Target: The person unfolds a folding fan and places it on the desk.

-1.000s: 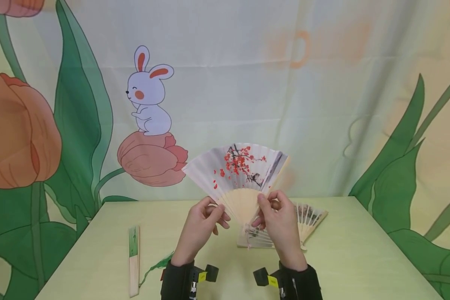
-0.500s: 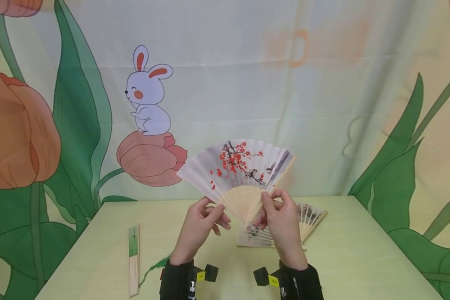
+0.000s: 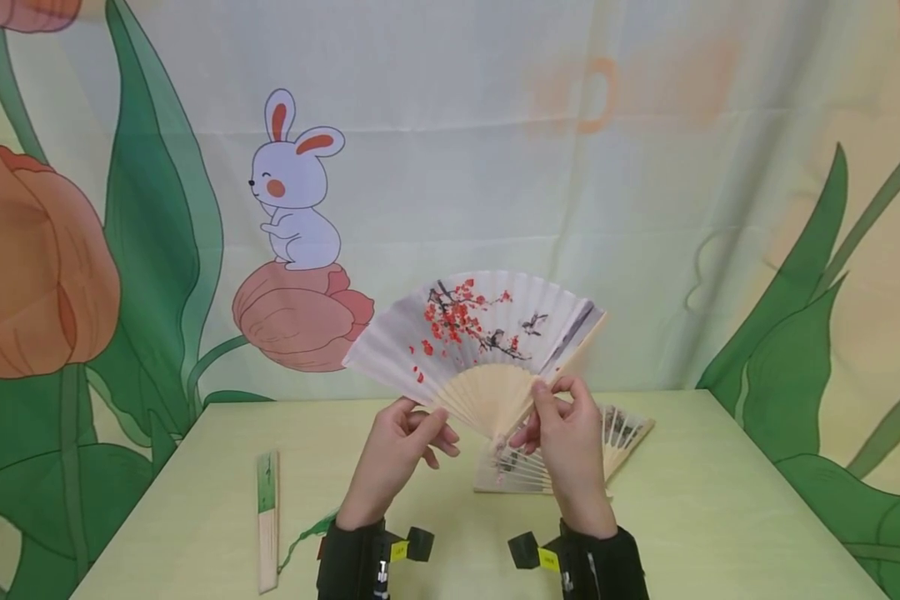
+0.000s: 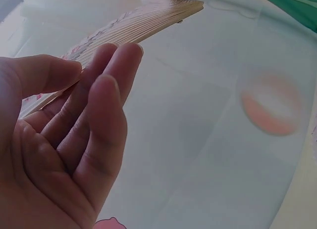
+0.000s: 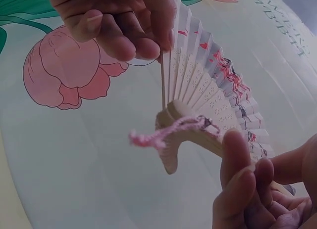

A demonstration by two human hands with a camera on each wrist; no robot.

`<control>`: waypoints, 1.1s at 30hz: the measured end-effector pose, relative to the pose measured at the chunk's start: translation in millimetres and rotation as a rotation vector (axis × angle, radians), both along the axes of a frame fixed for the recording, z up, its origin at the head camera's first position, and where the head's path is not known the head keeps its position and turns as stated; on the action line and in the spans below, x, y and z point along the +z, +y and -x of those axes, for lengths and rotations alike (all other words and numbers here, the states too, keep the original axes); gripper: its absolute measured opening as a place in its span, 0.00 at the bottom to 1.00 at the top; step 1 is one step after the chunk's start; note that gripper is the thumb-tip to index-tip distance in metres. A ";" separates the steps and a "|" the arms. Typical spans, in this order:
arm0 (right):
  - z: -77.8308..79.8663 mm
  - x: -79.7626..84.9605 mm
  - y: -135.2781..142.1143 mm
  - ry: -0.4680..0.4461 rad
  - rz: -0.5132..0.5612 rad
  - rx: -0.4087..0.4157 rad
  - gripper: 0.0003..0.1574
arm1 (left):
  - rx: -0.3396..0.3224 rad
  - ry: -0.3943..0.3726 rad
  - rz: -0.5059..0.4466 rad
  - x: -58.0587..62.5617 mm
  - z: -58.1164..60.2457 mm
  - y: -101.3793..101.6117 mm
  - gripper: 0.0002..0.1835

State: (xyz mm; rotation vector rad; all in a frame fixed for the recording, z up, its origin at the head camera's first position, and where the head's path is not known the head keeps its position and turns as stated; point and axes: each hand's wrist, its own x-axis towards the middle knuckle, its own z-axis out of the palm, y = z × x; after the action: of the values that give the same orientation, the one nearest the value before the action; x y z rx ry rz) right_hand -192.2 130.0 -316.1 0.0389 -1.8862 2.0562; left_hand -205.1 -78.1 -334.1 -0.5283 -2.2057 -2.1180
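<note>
A folding fan (image 3: pixel 487 333) with a red blossom branch and birds is spread wide in front of me, above the table. My left hand (image 3: pixel 401 446) pinches its left outer rib between thumb and fingers. On the opposite side my right hand (image 3: pixel 570 437) pinches the right outer rib. The pale wooden ribs (image 5: pixel 203 85) meet at the pivot, where a pink cord (image 5: pixel 163 132) hangs. In the left wrist view the ribs run past the fingertips (image 4: pixel 130 51). Behind the right hand, a second fan (image 3: pixel 618 429) lies partly spread on the table, partly hidden.
A closed fan (image 3: pixel 267 521) with a green upper part lies at the left of the table (image 3: pixel 720 517). Its green tassel (image 3: pixel 315 529) reaches toward the left wrist. A cloth backdrop (image 3: pixel 450 167) with a rabbit and tulips hangs behind the table.
The blossom fan has spread wider, its right edge moving right with my right hand and its left edge swinging slightly left. More of the painted birds shows. My left hand has barely moved.
</note>
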 end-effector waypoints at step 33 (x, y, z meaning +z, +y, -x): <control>2.1 -1.2 5.0 0.114 0.132 -0.131 0.13 | -0.016 0.063 -0.107 -1.6 0.7 -5.4 0.16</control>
State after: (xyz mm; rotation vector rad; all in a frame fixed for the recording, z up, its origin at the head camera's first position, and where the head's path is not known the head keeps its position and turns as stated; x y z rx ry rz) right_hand -194.3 135.0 -317.3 -0.0008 -1.6388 2.0394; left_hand -205.8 -83.4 -335.7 -0.5988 -2.0490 -2.1797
